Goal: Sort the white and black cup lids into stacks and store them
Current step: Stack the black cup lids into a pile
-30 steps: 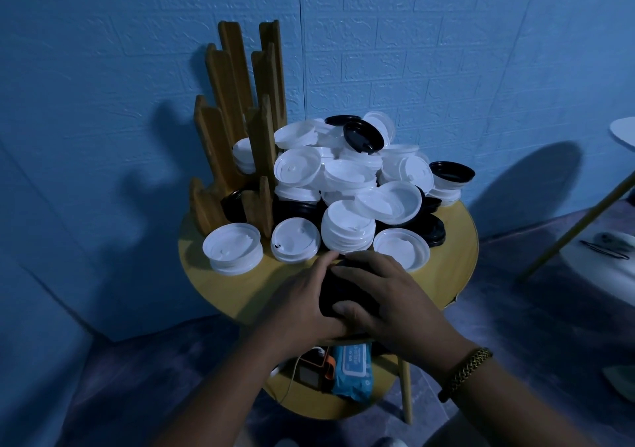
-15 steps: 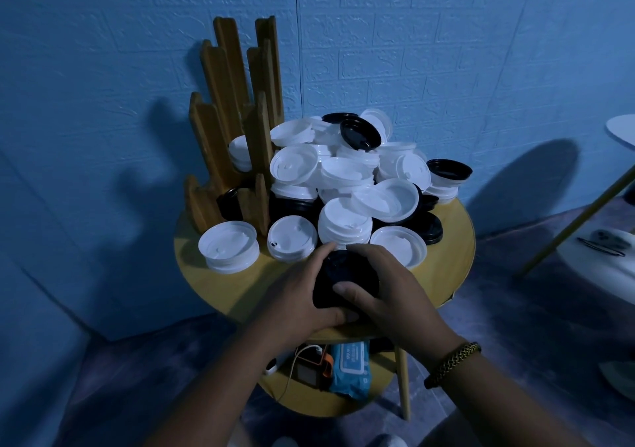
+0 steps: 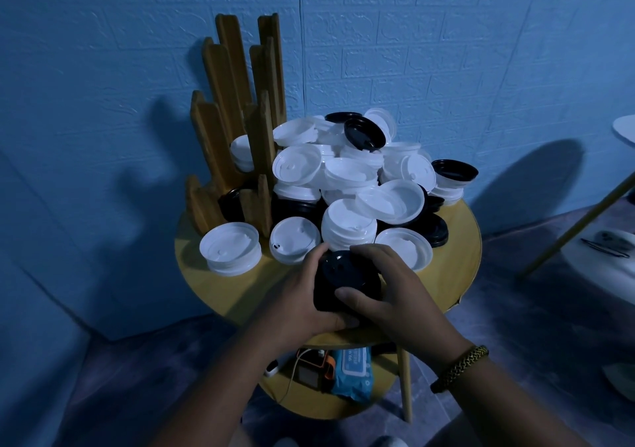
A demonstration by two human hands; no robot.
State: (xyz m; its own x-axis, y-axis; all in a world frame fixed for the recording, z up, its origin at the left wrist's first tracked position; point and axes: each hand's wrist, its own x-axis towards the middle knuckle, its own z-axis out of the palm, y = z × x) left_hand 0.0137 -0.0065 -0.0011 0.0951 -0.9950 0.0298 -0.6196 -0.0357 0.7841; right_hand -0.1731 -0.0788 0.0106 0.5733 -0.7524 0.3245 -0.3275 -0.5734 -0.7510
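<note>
While the round table (image 3: 458, 274) carries a mixed lid pile (image 3: 347, 171) beside the wooden rack (image 3: 223, 109), the black lid stack (image 3: 345, 276) sits near the front rim. The left hand (image 3: 295, 297) and right hand (image 3: 390, 285) curl round its sides. Best squeeze evenly and lift straight up, since bare tabletop shows only front-left and right.

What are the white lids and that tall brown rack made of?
White lids: probably thin plastic, smooth and slightly shiny, with moulded rims and sip holes. Rack: looks like wood, dull yellow-brown upright slats with roughly cut edges.
</note>
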